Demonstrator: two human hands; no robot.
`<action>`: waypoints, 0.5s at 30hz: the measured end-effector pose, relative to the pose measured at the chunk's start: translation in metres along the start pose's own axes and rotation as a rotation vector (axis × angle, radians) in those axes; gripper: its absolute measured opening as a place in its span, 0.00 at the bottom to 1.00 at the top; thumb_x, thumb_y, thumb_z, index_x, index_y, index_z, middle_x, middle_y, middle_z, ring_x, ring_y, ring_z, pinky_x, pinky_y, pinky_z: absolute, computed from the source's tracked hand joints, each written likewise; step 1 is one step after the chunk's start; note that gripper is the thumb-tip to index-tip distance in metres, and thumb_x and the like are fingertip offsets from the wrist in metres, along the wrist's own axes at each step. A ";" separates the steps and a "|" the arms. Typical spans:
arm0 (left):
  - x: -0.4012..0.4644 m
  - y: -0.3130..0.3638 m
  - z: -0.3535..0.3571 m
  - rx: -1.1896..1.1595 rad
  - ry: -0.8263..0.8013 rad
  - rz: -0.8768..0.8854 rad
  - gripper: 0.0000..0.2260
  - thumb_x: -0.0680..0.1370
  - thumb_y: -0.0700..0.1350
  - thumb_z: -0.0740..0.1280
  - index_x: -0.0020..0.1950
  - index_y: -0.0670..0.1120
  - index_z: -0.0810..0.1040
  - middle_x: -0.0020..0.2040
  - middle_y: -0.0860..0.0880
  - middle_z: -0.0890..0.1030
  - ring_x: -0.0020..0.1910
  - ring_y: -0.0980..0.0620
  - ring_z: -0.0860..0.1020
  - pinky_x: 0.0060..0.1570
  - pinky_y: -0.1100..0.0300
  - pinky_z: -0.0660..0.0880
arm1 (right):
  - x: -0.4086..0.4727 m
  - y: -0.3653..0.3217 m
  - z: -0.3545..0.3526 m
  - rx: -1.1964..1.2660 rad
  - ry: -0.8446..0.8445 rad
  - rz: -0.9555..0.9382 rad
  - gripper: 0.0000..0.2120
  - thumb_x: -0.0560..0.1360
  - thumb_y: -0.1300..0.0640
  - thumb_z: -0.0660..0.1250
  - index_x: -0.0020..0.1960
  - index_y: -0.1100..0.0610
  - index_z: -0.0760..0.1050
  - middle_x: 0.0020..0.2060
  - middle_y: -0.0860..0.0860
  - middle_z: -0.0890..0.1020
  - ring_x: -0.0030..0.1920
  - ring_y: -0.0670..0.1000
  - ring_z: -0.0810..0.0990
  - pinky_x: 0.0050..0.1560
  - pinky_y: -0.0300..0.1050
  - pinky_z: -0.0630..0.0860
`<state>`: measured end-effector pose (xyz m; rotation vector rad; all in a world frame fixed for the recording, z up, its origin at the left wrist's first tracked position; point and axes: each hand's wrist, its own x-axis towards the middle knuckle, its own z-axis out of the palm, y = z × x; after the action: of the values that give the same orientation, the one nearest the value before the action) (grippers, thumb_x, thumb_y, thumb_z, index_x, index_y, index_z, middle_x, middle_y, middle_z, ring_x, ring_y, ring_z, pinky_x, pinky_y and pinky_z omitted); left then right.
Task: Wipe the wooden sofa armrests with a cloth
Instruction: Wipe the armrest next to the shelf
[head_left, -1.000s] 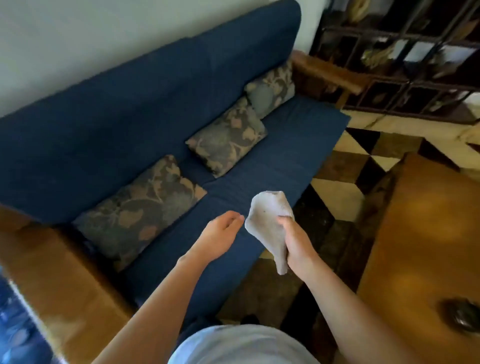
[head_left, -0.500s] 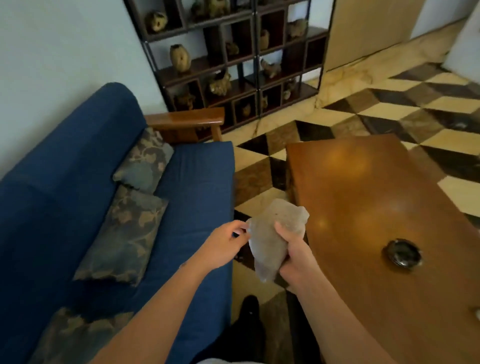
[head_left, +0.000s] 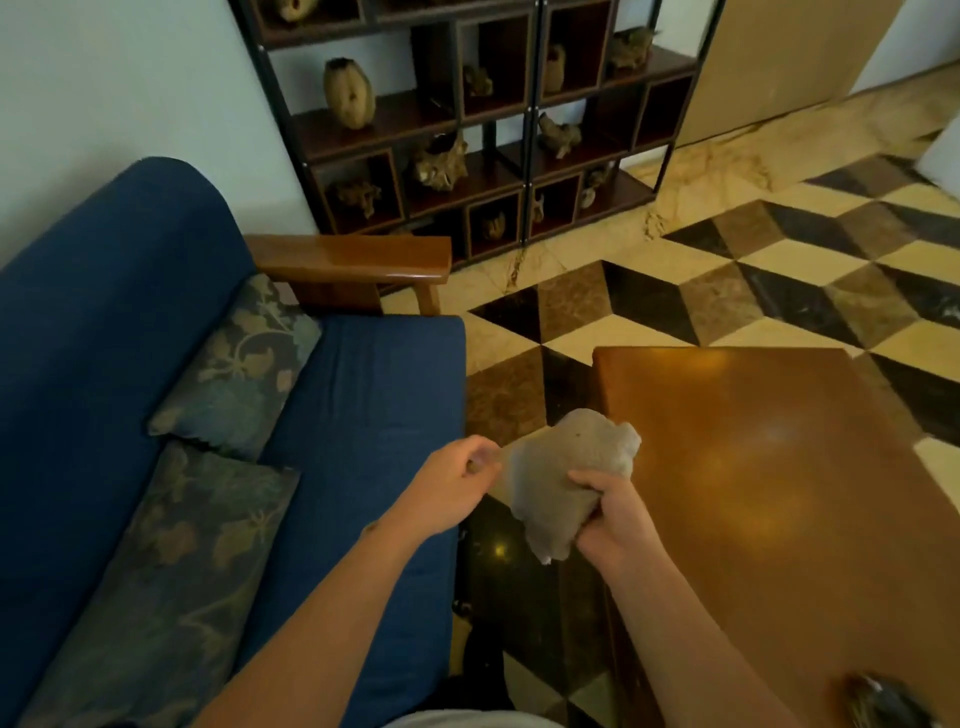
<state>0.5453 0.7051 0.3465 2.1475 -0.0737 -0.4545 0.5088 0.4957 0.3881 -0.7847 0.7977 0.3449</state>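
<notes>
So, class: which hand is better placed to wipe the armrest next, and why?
Probably the right hand: it grips the bulk of the cloth, while the left hand only pinches an edge. The armrest lies ahead, untouched.

Both bare forearms reach forward from lower frame, converging. Right hand (head_left: 613, 512) fisted around cloth (head_left: 563, 475), knuckles up, thumb on top. Left hand (head_left: 449, 486) loosely curled, fingertips pinching cloth's left edge. Wrists near level, close together.

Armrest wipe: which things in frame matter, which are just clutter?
Job:
cloth, held by right hand, left hand pinching its edge
wooden armrest

Clutter:
coffee table
cushions
display shelf
</notes>
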 end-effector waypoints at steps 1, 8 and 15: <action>0.017 0.000 -0.011 0.000 0.010 -0.003 0.12 0.84 0.54 0.63 0.67 0.57 0.75 0.59 0.58 0.78 0.53 0.60 0.78 0.48 0.67 0.71 | 0.012 -0.010 0.016 -0.005 -0.012 -0.004 0.33 0.76 0.68 0.68 0.75 0.48 0.63 0.63 0.59 0.74 0.69 0.66 0.71 0.73 0.70 0.67; 0.117 0.007 -0.060 -0.065 0.131 -0.031 0.14 0.84 0.51 0.63 0.69 0.54 0.75 0.59 0.55 0.79 0.54 0.60 0.77 0.46 0.69 0.70 | 0.085 -0.071 0.092 0.001 -0.020 0.039 0.22 0.77 0.68 0.67 0.65 0.51 0.65 0.59 0.59 0.74 0.61 0.64 0.74 0.69 0.65 0.71; 0.239 0.028 -0.081 -0.126 0.214 -0.042 0.13 0.84 0.50 0.64 0.68 0.53 0.76 0.58 0.55 0.78 0.54 0.60 0.78 0.45 0.71 0.69 | 0.189 -0.139 0.155 -0.107 0.051 0.045 0.17 0.77 0.68 0.67 0.62 0.58 0.68 0.56 0.59 0.76 0.62 0.63 0.74 0.70 0.64 0.72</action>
<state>0.7989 0.7000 0.3408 2.0632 0.1180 -0.2443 0.7892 0.5153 0.3833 -0.8795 0.8509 0.4113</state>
